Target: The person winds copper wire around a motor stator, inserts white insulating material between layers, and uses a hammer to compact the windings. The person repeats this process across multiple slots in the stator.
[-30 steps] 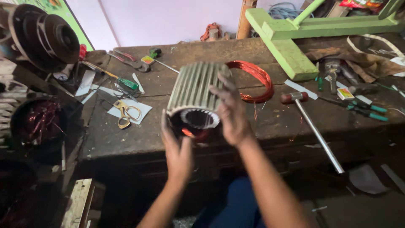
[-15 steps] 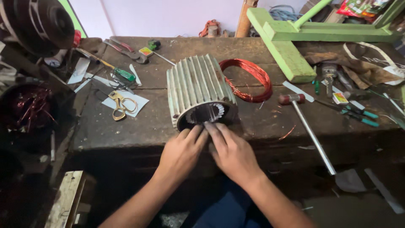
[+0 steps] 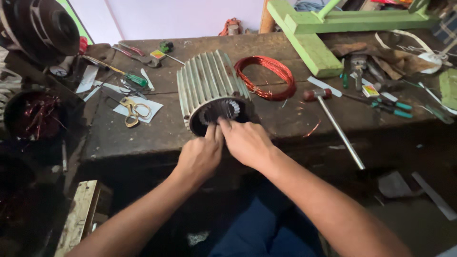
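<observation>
Ribbed motor housing (image 3: 209, 85): lies on its side at the table (image 3: 143, 135) front edge, open end toward you. Your left hand (image 3: 200, 154) and right hand (image 3: 247, 141): pressed together at its lower rim, fingertips curled inside and hidden; grip cannot be made out. Copper wire coil (image 3: 266, 76): just behind, partly covered. Hammer (image 3: 335, 123): right, handle overhanging.

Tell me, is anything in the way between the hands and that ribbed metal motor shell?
Nothing visible is. The left hand and right hand are already at the open front end of the ribbed motor shell, fingertips at its lower rim. The copper wire coil lies behind it, off to the side.
</observation>
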### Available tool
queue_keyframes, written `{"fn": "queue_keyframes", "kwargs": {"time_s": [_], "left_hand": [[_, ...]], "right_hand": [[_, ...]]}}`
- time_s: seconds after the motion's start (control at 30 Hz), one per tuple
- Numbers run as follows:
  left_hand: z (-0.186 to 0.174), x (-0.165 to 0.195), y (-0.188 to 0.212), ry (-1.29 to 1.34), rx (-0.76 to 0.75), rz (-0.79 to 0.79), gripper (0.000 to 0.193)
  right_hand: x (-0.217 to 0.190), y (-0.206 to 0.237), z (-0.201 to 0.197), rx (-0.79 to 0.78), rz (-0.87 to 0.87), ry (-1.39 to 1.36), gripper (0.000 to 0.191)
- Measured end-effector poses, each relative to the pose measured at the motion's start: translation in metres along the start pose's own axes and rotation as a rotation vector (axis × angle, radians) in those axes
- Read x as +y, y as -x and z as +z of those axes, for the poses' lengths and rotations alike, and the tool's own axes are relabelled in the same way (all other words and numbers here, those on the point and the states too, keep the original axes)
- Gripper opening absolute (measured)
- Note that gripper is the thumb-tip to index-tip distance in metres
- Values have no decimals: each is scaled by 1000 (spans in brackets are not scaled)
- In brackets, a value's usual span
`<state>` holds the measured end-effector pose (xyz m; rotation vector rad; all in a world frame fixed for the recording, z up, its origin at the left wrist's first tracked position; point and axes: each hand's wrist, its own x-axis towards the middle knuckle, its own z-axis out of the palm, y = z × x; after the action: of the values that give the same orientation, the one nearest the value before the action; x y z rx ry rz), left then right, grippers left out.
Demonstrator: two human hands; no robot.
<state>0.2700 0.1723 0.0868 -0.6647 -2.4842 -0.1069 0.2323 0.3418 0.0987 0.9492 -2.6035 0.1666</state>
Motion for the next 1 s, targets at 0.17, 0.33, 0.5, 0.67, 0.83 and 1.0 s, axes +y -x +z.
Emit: {"fn": "queue_keyframes", "kwargs": {"time_s": [0.17, 0.33, 0.5, 0.67, 0.83, 1.0], "left_hand": [[24, 10, -5, -248, 6, -110, 38], [30, 23, -3, -355, 97, -166, 42], [4, 21, -5, 82, -63, -205, 41], [-40, -27, 20, 510, 355, -124, 31], [-25, -90, -21, 652, 542, -462, 32], [11, -112, -31, 759, 521, -241, 53]], "right_hand": [[-6, 5, 6, 80, 45, 114, 36], [-6, 3, 17, 86, 81, 131, 36], [3, 31, -7, 179, 90, -293, 36], [76, 123, -46, 506, 521, 148, 22], [148, 181, -26, 107, 872, 188, 39], [105, 227, -16, 384, 944, -193, 41]]}}
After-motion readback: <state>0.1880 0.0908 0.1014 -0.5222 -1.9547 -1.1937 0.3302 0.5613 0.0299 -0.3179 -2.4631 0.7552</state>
